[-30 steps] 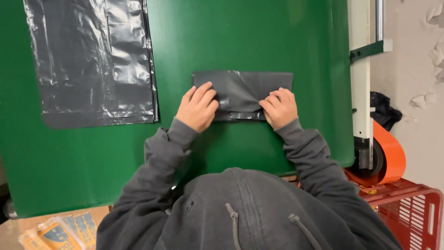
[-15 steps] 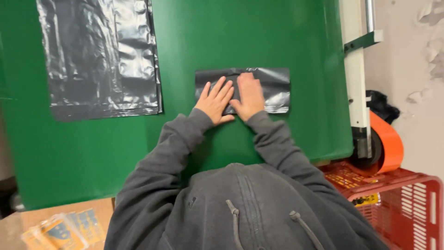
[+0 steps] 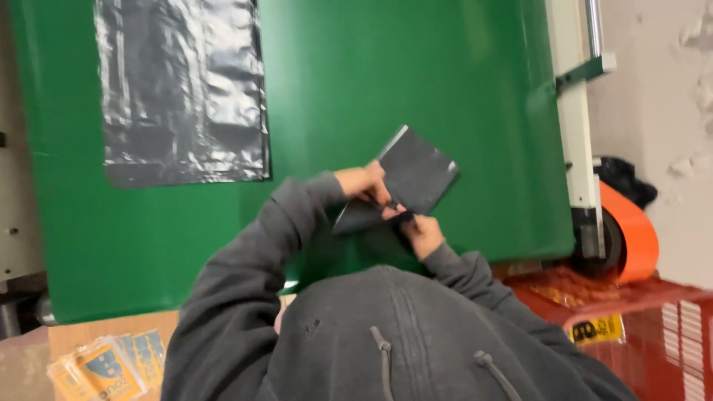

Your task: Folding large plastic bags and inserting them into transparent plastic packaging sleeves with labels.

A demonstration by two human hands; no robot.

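Folded dark plastic bag (image 3: 411, 177) held lifted above green desk (image 3: 416, 74), centre of frame, tilted with one corner toward upper right. Left hand (image 3: 362, 186) pinched on bag's lower left edge; right hand (image 3: 421, 232) pinched on lower edge just beside it; both grips narrow, closed on bag. Second bag (image 3: 182, 89) laid flat on desk, upper left of frame. Orange roll (image 3: 631, 230) seen at right edge. Yellow packets (image 3: 104, 367) seen at lower left. Grey hooded sleeves in foreground.
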